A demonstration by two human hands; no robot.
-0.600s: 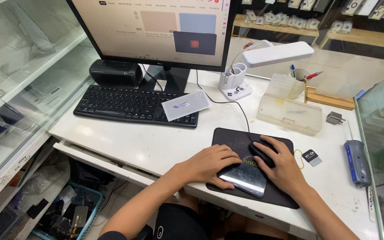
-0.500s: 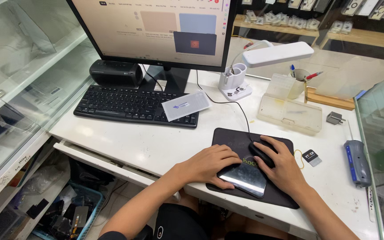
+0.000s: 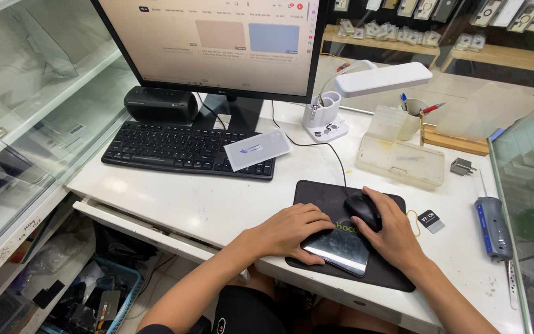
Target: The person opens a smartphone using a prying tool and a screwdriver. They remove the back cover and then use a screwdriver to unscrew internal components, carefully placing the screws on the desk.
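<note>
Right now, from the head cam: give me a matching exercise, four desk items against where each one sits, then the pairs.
Items:
1. phone
2. mouse
3. flat clear packet
4. desk lamp

Places:
A. lying across the right end of the black keyboard
B. under the right hand, on the black mouse pad
C. beside the monitor, behind the clear plastic box
D. on the near part of the mouse pad, left hand resting on it

Pairs: 1-D, 2-B, 3-A, 4-C
</note>
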